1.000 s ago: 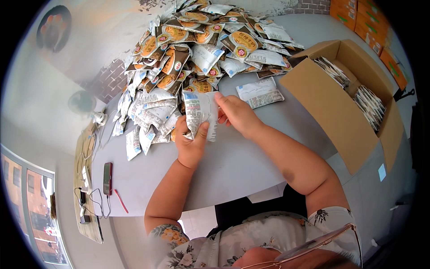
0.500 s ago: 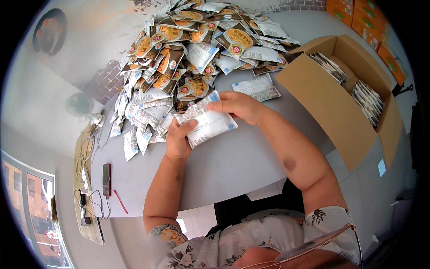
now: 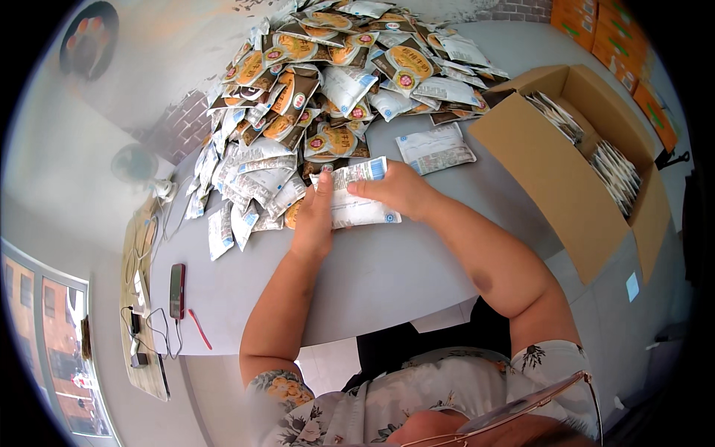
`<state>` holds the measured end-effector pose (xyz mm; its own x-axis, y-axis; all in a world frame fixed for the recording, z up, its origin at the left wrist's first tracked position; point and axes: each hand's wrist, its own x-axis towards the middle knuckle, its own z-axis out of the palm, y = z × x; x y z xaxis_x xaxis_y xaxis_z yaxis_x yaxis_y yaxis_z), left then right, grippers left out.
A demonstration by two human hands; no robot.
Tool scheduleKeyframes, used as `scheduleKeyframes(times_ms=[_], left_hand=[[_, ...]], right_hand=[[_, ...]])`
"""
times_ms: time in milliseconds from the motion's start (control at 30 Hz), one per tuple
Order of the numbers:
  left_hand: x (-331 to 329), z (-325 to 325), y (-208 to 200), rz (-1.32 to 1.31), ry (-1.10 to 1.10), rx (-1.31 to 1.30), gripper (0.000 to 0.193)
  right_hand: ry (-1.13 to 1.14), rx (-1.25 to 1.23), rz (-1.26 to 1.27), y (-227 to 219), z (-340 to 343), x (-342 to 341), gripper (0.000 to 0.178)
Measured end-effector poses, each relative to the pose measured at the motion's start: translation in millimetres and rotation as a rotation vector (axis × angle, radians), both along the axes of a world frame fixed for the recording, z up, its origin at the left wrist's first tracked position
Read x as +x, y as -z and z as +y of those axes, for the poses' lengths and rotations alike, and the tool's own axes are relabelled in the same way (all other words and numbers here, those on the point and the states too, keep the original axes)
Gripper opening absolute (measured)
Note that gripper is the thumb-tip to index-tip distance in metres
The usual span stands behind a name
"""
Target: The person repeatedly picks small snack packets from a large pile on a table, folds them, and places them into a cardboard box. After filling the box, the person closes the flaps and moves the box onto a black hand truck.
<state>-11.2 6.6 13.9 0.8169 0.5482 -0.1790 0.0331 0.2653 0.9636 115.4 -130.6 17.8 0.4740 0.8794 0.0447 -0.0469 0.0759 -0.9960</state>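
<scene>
Between both hands I hold one white pouch, its printed, blue-cornered side facing up, over the grey table. My left hand is closed on its left end, thumb on top. Gripping the upper right part, my right hand has its thumb across the face and its fingers hidden underneath. Just beyond them rises a big pile of pouches, some brown and orange side up, others white side up. A single white pouch lies flat to the right of the pile.
An opened cardboard box with rows of pouches stands at the right. Orange cartons are stacked at the far right. On the table's left lie a phone with a cable and a red strip.
The pouch has turned from a slant to nearly level. My left hand has moved right and up along it, and my right hand has shifted slightly right and down.
</scene>
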Motion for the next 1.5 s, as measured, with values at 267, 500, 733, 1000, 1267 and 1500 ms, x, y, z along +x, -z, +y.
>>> scheduleKeyframes(times_ms=[267, 500, 733, 1000, 1267, 1500], left_hand=[[0, -11, -4, -0.151, -0.074, 0.036, 0.049], [2, -7, -7, -0.172, -0.021, -0.023, 0.05], [1, -8, -5, -0.223, 0.145, -0.203, 0.056], [-2, -5, -8, -0.358, -0.092, -0.123, 0.04], [-4, -28, 3, -0.133, -0.165, 0.11, 0.042], [-2, -44, -10, -0.229, -0.116, -0.066, 0.044]], right_hand=[[0.026, -0.005, -0.058, -8, -1, -15, 0.028], [0.118, 0.181, -0.036, 2, 6, -24, 0.026], [0.293, 0.43, 0.148, -1, 5, -21, 0.031], [0.031, 0.158, -0.159, 4, 3, -15, 0.04], [0.302, -0.047, -0.353, 1, 4, -26, 0.054], [0.216, 0.116, -0.265, -5, 1, -39, 0.042]])
